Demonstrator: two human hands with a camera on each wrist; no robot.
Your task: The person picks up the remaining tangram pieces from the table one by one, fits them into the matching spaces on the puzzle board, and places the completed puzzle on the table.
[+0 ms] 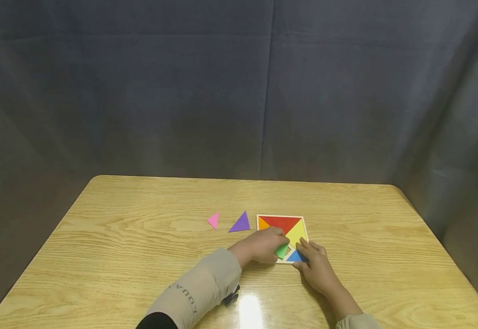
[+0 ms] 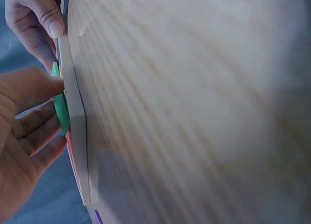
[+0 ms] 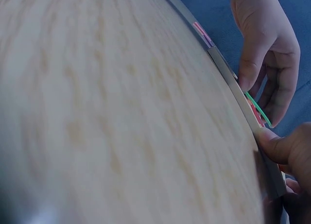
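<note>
A tray with a pale rim (image 1: 281, 215) holds red (image 1: 277, 222), orange (image 1: 262, 224), yellow (image 1: 297, 234) and blue (image 1: 296, 256) flat pieces. My left hand (image 1: 263, 245) pinches a green piece (image 1: 281, 251) over the tray's near part; in the left wrist view the green piece (image 2: 60, 110) is tilted between thumb and fingers. My right hand (image 1: 317, 267) rests at the tray's near right corner, its fingers over the right edge and its thumb by the near rim. In the right wrist view that thumb touches the rim (image 3: 238, 94).
Left of the tray, a purple triangle (image 1: 240, 222) and a smaller pink triangle (image 1: 213, 220) lie on the wooden table (image 1: 140, 228). A dark curtain (image 1: 181, 91) hangs behind the table.
</note>
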